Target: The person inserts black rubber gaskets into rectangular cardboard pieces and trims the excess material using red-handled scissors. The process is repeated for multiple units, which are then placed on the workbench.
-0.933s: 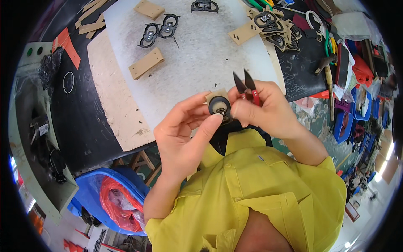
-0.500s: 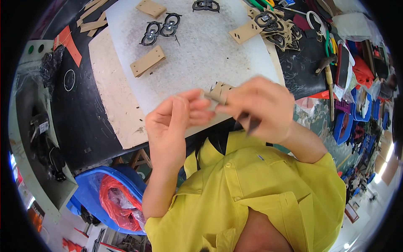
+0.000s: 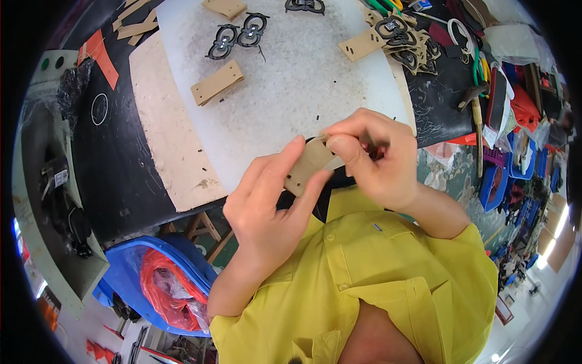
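Note:
A small tan strip [image 3: 309, 165] with punched holes at its lower end is held in front of my chest, over the near edge of the work board. My left hand [image 3: 260, 194] grips it along both long sides, between thumb and fingers. At the strip's upper right end, my right hand [image 3: 388, 167] pinches with thumb and forefinger. A dark, reddish object [image 3: 376, 148] is tucked among the right hand's curled fingers, too blurred to name. Folded tan strips [image 3: 217, 82] lie on the white board [image 3: 285, 79], near black looped buckle-like parts [image 3: 251, 30].
More tan strips and black looped parts are heaped [image 3: 412, 48] at the board's right edge. A hammer [image 3: 476, 109] and green-handled tools lie farther right. On the lower left stands a blue bin [image 3: 130, 267] holding red plastic. A grey metal housing [image 3: 45, 139] borders the left.
My left hand has moved right and closed on the tan strip, which is turned with its broad face showing. My right hand has shifted slightly and now pinches the strip's upper end.

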{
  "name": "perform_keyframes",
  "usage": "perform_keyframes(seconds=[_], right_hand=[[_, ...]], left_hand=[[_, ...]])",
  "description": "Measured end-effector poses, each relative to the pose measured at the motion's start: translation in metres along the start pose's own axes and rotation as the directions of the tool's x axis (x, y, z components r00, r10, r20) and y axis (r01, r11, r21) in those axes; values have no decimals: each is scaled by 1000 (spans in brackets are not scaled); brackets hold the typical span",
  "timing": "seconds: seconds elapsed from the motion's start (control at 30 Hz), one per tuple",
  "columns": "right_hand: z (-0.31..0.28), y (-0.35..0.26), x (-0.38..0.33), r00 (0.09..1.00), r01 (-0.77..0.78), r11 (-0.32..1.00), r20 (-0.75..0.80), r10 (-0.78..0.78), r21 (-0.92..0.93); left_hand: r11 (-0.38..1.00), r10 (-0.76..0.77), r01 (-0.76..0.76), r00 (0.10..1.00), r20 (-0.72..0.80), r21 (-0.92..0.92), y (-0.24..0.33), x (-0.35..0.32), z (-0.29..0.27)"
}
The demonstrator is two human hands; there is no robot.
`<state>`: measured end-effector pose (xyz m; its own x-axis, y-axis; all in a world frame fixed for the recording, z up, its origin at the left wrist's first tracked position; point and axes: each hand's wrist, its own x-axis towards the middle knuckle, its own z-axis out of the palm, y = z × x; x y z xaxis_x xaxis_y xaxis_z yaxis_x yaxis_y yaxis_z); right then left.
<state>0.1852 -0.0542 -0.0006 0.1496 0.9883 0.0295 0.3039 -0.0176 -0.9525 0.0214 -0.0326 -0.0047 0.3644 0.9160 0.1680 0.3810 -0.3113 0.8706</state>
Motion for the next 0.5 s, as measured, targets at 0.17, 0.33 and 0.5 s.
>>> perform_keyframes(seconds=[0.17, 0.33, 0.5], right_hand=[[11, 10, -2, 963, 233, 972, -147, -226, 33], [12, 5, -2, 983, 138, 983, -142, -120, 119], [3, 7, 5, 925, 374, 911, -6, -381, -174]], left_hand=[[1000, -24, 24, 999, -38, -2, 2, -2, 5], [995, -19, 8, 993, -117, -95, -3, -1, 9], [778, -349, 409, 912, 214, -477, -3, 6, -11]])
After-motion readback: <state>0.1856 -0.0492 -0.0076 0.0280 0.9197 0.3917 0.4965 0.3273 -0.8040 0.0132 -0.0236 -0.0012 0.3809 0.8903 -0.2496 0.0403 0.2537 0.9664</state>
